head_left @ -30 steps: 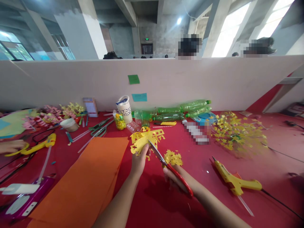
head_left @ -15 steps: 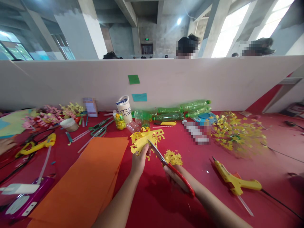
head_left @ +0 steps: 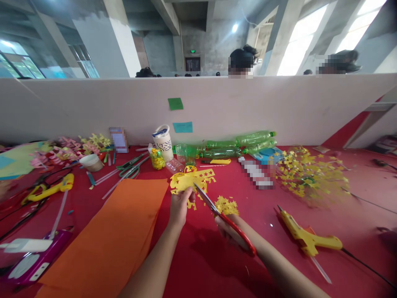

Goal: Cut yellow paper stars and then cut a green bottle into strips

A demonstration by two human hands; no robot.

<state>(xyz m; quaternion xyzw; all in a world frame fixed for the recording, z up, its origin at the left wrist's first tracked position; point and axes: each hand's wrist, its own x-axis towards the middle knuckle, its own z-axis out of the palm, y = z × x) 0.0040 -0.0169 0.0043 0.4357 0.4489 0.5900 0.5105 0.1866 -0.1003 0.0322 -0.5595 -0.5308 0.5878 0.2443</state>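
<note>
My left hand (head_left: 180,205) pinches the near edge of a yellow paper sheet (head_left: 185,181) between thumb and fingers. Star-shaped holes show in the yellow scraps around and behind that sheet. Red-handled scissors (head_left: 234,227) are gripped in my right hand (head_left: 231,229), their blades pointing up and left with the tip at the sheet's near side, by my left thumb. Part of my right hand is hidden behind the handles. A small pile of cut yellow stars (head_left: 226,205) lies just beyond my right hand.
Orange sheets (head_left: 118,223) lie to the left, beside a purple power strip (head_left: 37,260) and a yellow glue gun (head_left: 52,189). Another yellow glue gun (head_left: 305,236) lies at right, near a yellow star bouquet (head_left: 307,169). Green bottles (head_left: 220,152) and a white cup (head_left: 163,142) line the partition.
My left hand has shifted slightly left and down, and the yellow sheet has turned a little in its fingers. The scissors have barely moved.
</note>
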